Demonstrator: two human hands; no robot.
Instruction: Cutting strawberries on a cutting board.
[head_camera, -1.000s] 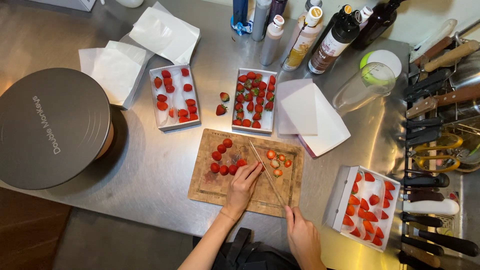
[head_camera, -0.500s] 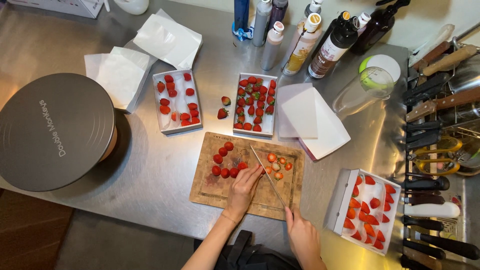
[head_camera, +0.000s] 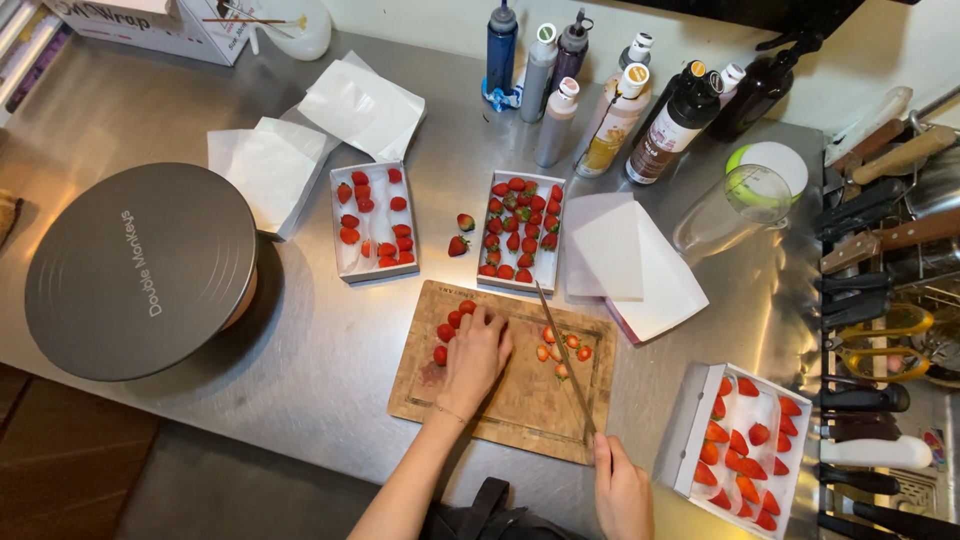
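While halving strawberries on the wooden cutting board:
Left hand: fingers curled over whole strawberries, board's left.
Right hand: clamped on long knife, below board's right corner.
Next, likely: one berry under blade.

Three white trays of strawberries sit here: one at left, one in the middle, one at right. Two loose strawberries lie between the first two. One wooden cutting board, one long knife, two hands, the left hand and the right hand. Eight bottles stand at the back, and one round grey turntable at left.
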